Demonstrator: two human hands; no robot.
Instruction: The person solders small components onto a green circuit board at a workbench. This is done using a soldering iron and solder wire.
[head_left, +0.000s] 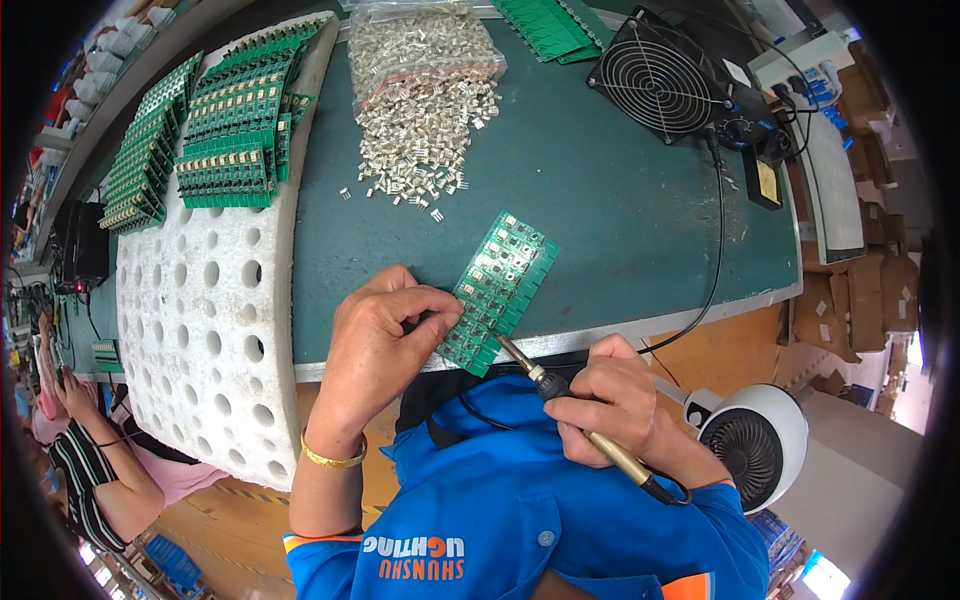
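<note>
A green circuit board [505,260] with rows of small components lies near the bench's front edge. My left hand [380,335] is closed at its lower left side, thumb and forefinger pinched on the board's edge; anything else between the fingertips is hidden. My right hand [610,405] grips a soldering iron [620,455], its tip on or close to the board's lower right part. Above the board, small metal components [420,145] spill from a plastic bag [410,40].
A white foam slab [210,330] holds stacked boards [225,120] at left; more boards [540,25] lie behind. A black fan [655,75], cable and sponge stand [762,180] sit at right on the green bench [640,240]. A white fan [750,445] is below. Another person [100,470] works far left.
</note>
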